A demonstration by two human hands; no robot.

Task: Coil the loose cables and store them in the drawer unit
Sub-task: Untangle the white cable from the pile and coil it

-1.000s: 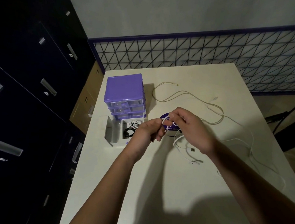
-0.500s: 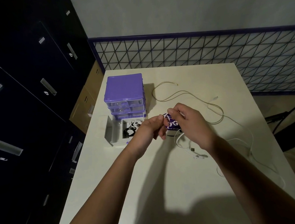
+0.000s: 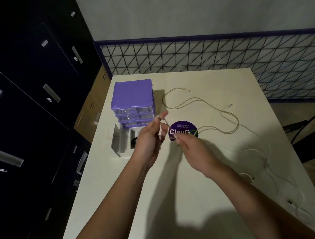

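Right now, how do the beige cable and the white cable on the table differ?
The beige cable lies far back beside the drawer unit; the white cable runs along the right edge. Beige looks darker and forms wide loops; white trails in long lines. Both lie loose and uncoiled.

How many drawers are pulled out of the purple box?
1. The open drawer sticks out at the bottom of the purple drawer unit, partly behind the left hand. The drawers above it sit closed.

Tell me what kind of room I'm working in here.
Probably an office storage or locker area: dark metal lockers on the left, cardboard boxes beside the white table, a wire mesh partition behind.
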